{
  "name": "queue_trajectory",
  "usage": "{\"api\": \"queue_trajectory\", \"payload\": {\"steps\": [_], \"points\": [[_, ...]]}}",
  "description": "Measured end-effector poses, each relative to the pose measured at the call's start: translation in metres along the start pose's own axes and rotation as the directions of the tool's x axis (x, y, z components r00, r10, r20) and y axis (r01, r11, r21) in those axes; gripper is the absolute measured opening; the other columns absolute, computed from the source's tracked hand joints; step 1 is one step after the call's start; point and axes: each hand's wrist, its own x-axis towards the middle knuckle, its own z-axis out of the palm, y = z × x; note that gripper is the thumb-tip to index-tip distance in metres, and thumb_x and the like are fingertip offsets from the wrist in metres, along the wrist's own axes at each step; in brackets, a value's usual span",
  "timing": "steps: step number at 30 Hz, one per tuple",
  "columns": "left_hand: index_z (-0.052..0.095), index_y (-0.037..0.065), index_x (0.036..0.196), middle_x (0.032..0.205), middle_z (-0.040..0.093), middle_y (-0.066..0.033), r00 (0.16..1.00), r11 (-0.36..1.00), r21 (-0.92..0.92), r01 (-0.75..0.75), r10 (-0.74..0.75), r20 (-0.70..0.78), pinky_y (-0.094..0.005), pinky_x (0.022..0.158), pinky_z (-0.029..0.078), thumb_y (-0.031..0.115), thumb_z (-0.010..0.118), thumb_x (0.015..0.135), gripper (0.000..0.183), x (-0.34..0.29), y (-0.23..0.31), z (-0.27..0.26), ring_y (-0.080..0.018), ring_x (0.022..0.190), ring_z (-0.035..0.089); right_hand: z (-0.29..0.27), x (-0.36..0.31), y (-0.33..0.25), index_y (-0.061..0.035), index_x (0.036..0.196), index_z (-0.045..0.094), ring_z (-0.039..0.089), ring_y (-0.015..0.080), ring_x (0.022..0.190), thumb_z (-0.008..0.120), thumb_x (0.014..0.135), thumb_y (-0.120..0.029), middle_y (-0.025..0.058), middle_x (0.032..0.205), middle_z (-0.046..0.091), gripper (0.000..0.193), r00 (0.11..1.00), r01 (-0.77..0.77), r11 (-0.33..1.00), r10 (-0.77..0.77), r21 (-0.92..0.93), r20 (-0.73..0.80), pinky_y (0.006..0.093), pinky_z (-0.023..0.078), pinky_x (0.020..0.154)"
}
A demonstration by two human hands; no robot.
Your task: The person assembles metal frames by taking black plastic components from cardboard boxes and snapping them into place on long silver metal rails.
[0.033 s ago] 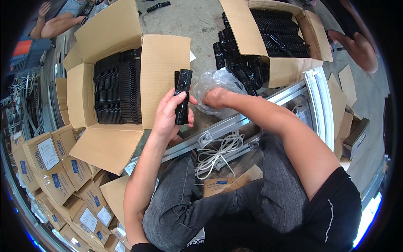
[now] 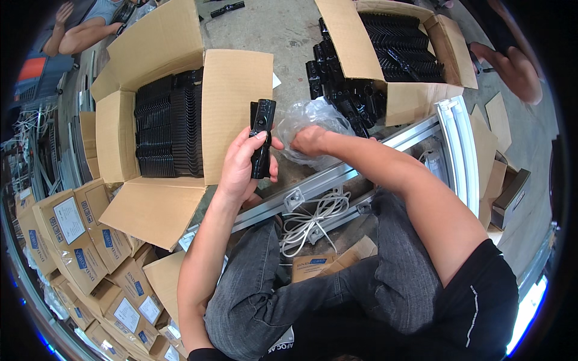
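Note:
Upright in my left hand (image 2: 239, 163) is a glossy black elongated fitting (image 2: 262, 129), gripped between thumb and fingers; a second layer shows along its upper left edge. My right hand (image 2: 310, 141) reaches across to a crumpled clear plastic bag (image 2: 328, 114). Its fingers are bent down at the bag, with the tips hidden, so what they hold cannot be made out. Beside the bag, a heap of similar loose black fittings (image 2: 355, 99) lies on the floor. To the left, an open cardboard box (image 2: 238, 90) holds tightly stacked rows of black pieces (image 2: 168, 123).
A second open box (image 2: 418, 99) of black pieces stands at the far right. A silver metal frame (image 2: 337, 179) crosses before my legs, with a coiled white cable (image 2: 316, 216) inside. Cartons (image 2: 78, 237) pile up at the left. Other people's limbs (image 2: 84, 37) show at the upper edges.

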Motion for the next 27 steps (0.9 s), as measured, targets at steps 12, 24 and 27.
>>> {"api": "queue_trajectory", "payload": {"steps": [12, 24, 27], "points": [[0.047, 0.0, 0.132, 0.097, 0.063, -0.0114, 1.0, 0.999, 0.04, 0.01, -0.01, -0.005, -0.0298, 0.045, 0.051, 0.025, 0.05, 0.101, 0.04, -0.002, 0.001, 0.001, -0.0162, 0.056, 0.06, -0.035, -0.021, 0.022, -0.0048, 0.08, 0.067, 0.06, 0.0186, 0.062, 0.061, 0.08, -0.021, 0.0053, 0.07, 0.063, 0.017, 0.964, -0.261, 0.596, 0.112, 0.76, 0.243, 0.0347, 0.046, 0.054], [0.045, -0.001, 0.133, 0.095, 0.064, -0.0121, 0.999, 0.996, 0.087, 0.003, 0.0, -0.043, -0.031, 0.045, 0.052, 0.024, 0.049, 0.102, 0.041, 0.004, -0.003, 0.013, -0.0169, 0.055, 0.06, -0.045, -0.076, 0.034, -0.0056, 0.087, 0.063, 0.042, 0.0066, 0.051, 0.073, 0.087, -0.017, 0.0007, 0.071, 0.059, 0.015, 0.97, -0.121, 0.105, 0.225, 0.987, 0.096, 0.0255, 0.03, 0.044], [0.046, 0.0, 0.132, 0.093, 0.065, -0.0121, 0.998, 0.993, 0.119, -0.013, 0.019, -0.057, -0.0305, 0.045, 0.052, 0.023, 0.051, 0.101, 0.039, 0.006, -0.004, 0.025, -0.0172, 0.056, 0.062, -0.061, -0.097, 0.037, -0.0036, 0.091, 0.064, 0.041, 0.0036, 0.05, 0.071, 0.089, -0.015, 0.0013, 0.075, 0.062, 0.014, 0.983, 0.017, -0.088, 0.185, 0.996, -0.001, 0.0218, 0.029, 0.044]]}}
